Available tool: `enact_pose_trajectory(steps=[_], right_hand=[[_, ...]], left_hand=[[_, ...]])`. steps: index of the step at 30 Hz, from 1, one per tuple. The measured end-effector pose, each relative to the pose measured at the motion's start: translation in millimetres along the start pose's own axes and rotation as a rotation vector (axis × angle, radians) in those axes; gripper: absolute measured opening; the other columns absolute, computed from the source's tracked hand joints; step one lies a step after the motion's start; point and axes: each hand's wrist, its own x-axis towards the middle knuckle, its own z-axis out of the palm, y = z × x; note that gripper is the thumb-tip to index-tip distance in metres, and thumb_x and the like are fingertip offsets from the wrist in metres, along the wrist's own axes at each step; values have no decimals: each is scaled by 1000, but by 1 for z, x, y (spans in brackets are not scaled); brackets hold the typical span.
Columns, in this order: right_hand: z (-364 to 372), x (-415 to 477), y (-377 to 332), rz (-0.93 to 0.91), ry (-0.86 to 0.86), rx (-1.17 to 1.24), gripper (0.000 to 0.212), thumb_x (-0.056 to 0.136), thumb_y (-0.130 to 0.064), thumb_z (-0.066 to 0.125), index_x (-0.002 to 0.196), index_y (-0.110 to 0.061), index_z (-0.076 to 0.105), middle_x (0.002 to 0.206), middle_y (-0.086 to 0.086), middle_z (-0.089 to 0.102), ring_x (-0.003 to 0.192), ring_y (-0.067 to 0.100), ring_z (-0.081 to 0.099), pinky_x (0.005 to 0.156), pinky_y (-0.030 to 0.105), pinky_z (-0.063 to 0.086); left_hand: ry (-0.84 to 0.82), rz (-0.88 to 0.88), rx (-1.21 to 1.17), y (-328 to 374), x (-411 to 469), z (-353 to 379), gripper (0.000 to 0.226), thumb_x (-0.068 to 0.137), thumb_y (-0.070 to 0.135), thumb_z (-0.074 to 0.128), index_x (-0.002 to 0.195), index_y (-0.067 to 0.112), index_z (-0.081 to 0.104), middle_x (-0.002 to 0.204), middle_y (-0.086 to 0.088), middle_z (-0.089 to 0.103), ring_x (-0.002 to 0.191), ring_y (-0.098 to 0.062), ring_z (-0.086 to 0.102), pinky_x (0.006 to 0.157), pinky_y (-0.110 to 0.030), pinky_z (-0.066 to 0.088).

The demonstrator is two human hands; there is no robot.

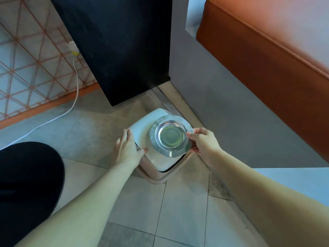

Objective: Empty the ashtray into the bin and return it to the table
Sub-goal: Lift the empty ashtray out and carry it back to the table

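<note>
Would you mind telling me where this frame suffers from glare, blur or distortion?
Head view: pale glare washes out the orange seat at upper right; the ashtray shows soft reflections yet stays sharp; the wide lens bends straight edges near the borders; the forearms look stretched toward the bottom corners.

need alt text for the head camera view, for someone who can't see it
A person's right hand holds a round, shiny metal ashtray, which looks empty, over a small white bin with a pinkish frame on a tiled floor. Their left hand rests on the bin's white lid.
</note>
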Motion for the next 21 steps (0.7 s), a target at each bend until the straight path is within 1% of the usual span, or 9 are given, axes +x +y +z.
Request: enact_pose_trajectory(steps=[3, 11, 13, 15, 17, 18, 19, 20, 21], right_hand=[[3, -1, 7, 15, 2, 11, 23, 86, -9, 56, 67, -18, 48, 61, 1, 54, 52, 13, 50, 49, 24, 44], [4, -14, -2, 11, -6, 37, 21, 86, -9, 56, 68, -17, 48, 63, 2, 56, 54, 15, 52, 54, 28, 46], [3, -21, -9, 12, -7, 28, 22, 86, -9, 56, 68, -17, 47, 62, 3, 57, 53, 15, 52, 51, 26, 45], [3, -32, -20, 16, -2, 8, 22, 86, -9, 56, 68, -17, 47, 61, 2, 57, 51, 15, 52, 47, 23, 45], [3, -48, -34, 21, -3, 18, 21, 86, -9, 56, 69, -17, 47, 62, 2, 57, 51, 15, 51, 48, 24, 45], [3, -56, -42, 21, -5, 23, 21, 86, -9, 56, 69, -17, 47, 63, 2, 56, 52, 14, 50, 49, 25, 45], [4, -67, -50, 14, -6, 11, 20, 85, -9, 56, 70, -18, 47, 63, 2, 55, 52, 14, 49, 49, 24, 44], [5, -79, -58, 2, -8, -14, 18, 85, -11, 56, 70, -18, 48, 64, 1, 54, 53, 14, 49, 47, 23, 44], [5, -92, -67, -12, -13, -35, 17, 84, -12, 56, 71, -19, 48, 65, 1, 54, 54, 14, 49, 45, 23, 44]], left_hand=[[3, 2, -30, -3, -2, 3, 86, 83, 31, 61, 146, 12, 6, 159, -4, 5, 143, -28, 13, 116, -39, 19], [-83, 12, 91, 3, -7, -11, 80, 88, 29, 54, 146, 10, 3, 159, -4, 0, 146, -24, 0, 118, -36, 10], [-48, 15, -57, 10, -16, -19, 69, 91, 22, 49, 146, 9, 8, 159, -5, 5, 146, -22, 4, 117, -34, 10], [57, -17, -310, 19, -24, -32, 52, 94, 16, 41, 143, 8, 24, 156, -8, 22, 143, -22, 20, 115, -33, 18], [137, -91, -547, 31, -35, -49, 41, 94, 15, 37, 134, 9, 43, 140, -10, 47, 124, -26, 48, 104, -35, 38], [133, -126, -669, 38, -42, -58, 37, 94, 16, 37, 128, 9, 51, 124, -8, 59, 103, -24, 60, 90, -34, 50], [111, -151, -778, 46, -51, -68, 34, 94, 18, 39, 122, 10, 56, 102, -3, 64, 80, -17, 63, 70, -28, 56], [88, -169, -845, 53, -61, -79, 31, 93, 19, 41, 117, 12, 60, 86, 1, 62, 63, -11, 58, 54, -21, 54], [75, -173, -880, 58, -73, -91, 29, 92, 20, 42, 112, 14, 62, 79, 2, 60, 56, -9, 54, 48, -20, 53]])
